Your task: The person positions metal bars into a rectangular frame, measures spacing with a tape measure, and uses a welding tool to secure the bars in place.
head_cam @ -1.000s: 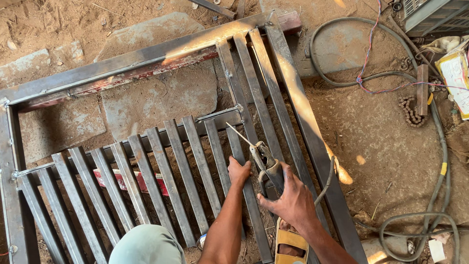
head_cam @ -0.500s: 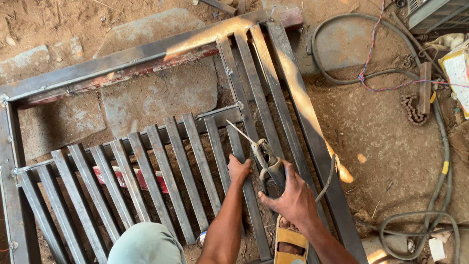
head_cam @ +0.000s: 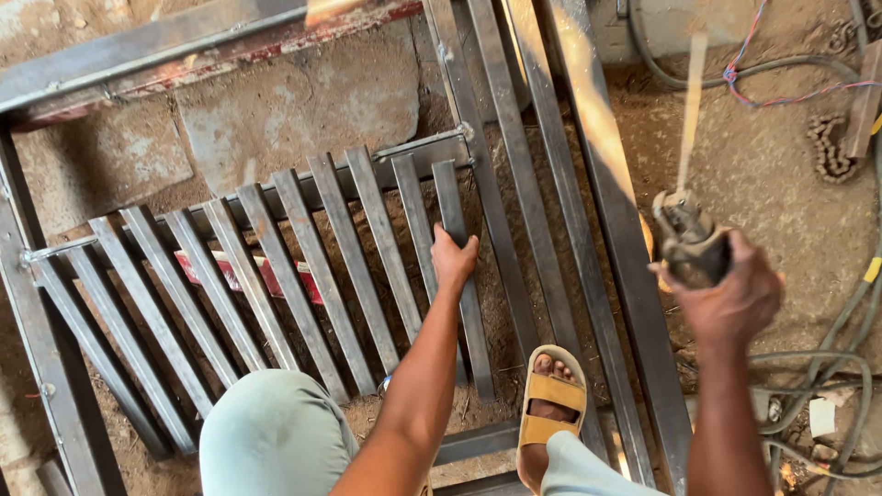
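The left hand [head_cam: 453, 260] clasps a stiff, heavy-looking flat steel slat [head_cam: 457, 276] of the gate frame [head_cam: 588, 165] lying on the dirt floor, while the right hand [head_cam: 730, 298] grips a welding electrode holder [head_cam: 684, 241] by its handle.

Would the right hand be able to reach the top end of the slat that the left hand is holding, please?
Probably yes: the right hand, gripping the electrode holder, is raised above the frame bars, with nothing between it and the slat; the left hand grips lower down.

Two hands: left hand [head_cam: 453, 260], right hand [head_cam: 735, 298]. One electrode holder [head_cam: 689, 241], one welding rod [head_cam: 691, 115], one sandal [head_cam: 549, 407], one chain [head_cam: 830, 147] at two o'clock.
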